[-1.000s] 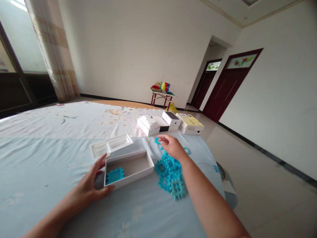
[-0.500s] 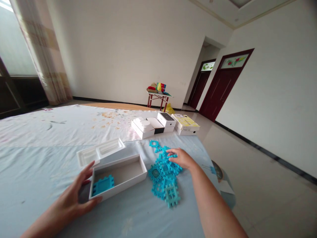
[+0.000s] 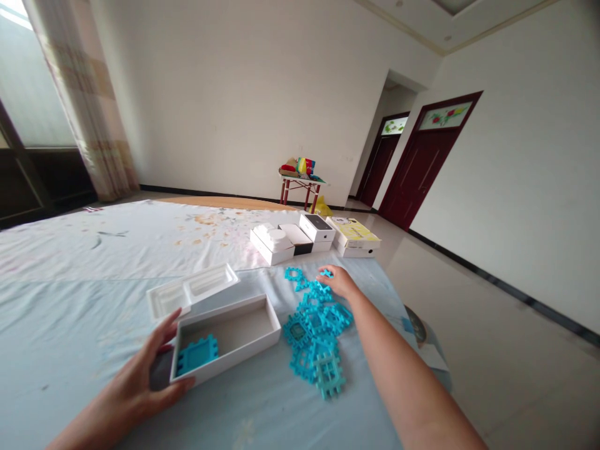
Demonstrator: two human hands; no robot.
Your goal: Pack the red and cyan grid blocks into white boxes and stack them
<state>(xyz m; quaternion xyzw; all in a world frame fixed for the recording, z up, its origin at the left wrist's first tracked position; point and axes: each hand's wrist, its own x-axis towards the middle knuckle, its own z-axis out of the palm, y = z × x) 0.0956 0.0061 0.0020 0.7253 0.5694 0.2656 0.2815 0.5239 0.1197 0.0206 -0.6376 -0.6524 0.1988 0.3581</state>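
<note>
curtain (image 3: pixel 87 94): pleated fabric in cream and tan is hung in long vertical folds at the far left.
tablecloth (image 3: pixel 70 300): thin, wrinkled cloth is spread, pale blue at the front, white with printed orange flowers behind.
left hand (image 3: pixel 140 378): the left end of the white box (image 3: pixel 239 354) is grasped, the thumb pressed along the near corner, the fingers set around the far one.
white tray (image 3: pixel 206 287): a thin moulded shell, parted into two rectangular hollows, is laid just behind the white box.
white box: smooth, stiff walls are joined into a long, open-topped rectangle, set slantwise on the tablecloth.
blue tile (image 3: pixel 197 353): square, toothed and plastic-looking, it is contained in the left end of the white box.
stacked cartons (image 3: pixel 319 228): smooth white and black boxes are lined up at the back, the leftmost topped by a moulded white form.
blue pile (image 3: pixel 319 345): flat, notched pieces, some pierced like window frames, are heaped to the right of the white box, the nearest one greener.
right hand (image 3: pixel 340 281): a small blue piece (image 3: pixel 327 273) is pinched in the curled fingertips, over the far part of the blue pile.
yellow carton (image 3: pixel 355 232): a flat, printed box with white sides is placed beside the stacked cartons.
</note>
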